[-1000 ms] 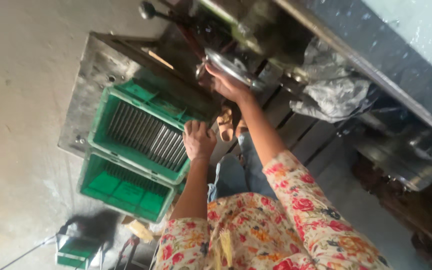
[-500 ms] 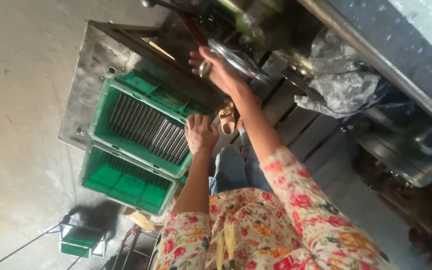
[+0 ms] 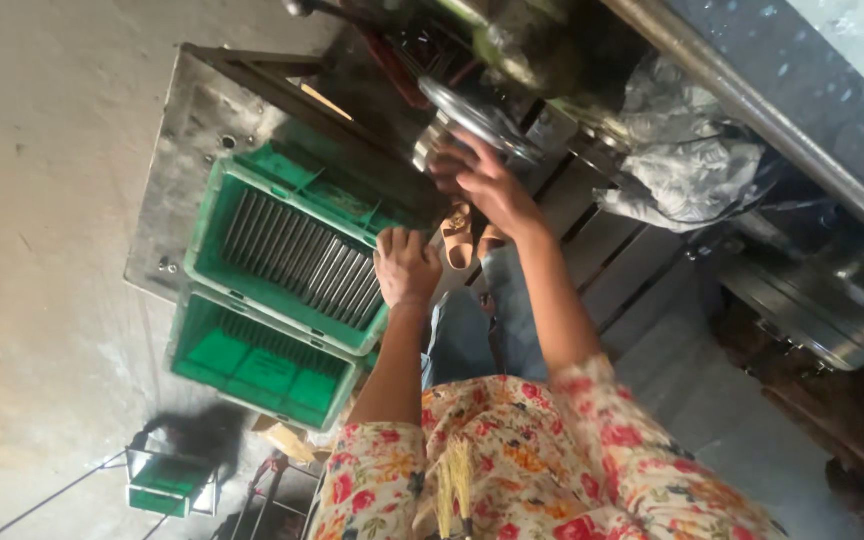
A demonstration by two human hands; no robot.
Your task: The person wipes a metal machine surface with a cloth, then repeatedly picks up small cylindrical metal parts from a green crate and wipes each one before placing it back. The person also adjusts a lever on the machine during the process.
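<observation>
My left hand (image 3: pixel 407 265) rests with curled fingers on the near rim of a green plastic crate (image 3: pixel 214 205) that holds several grey metal rods (image 3: pixel 297 258) side by side. My right hand (image 3: pixel 482 185) reaches up to a dark machine and grips a short shiny metal rod (image 3: pixel 428 146) just under a round metal disc (image 3: pixel 477 118). Both sleeves are floral. My sandalled feet (image 3: pixel 460 238) show between the two hands.
A second green crate (image 3: pixel 257 362) stands below the first, both on a grey metal stand (image 3: pixel 187 120). Crumpled clear plastic (image 3: pixel 687 165) lies on the machine at right. A small green box in a wire frame (image 3: pixel 164 488) sits on the concrete floor at lower left.
My right hand has shifted from the top of the disc to just under it, fingers now around the rod. My left hand has stayed on the crate rim.
</observation>
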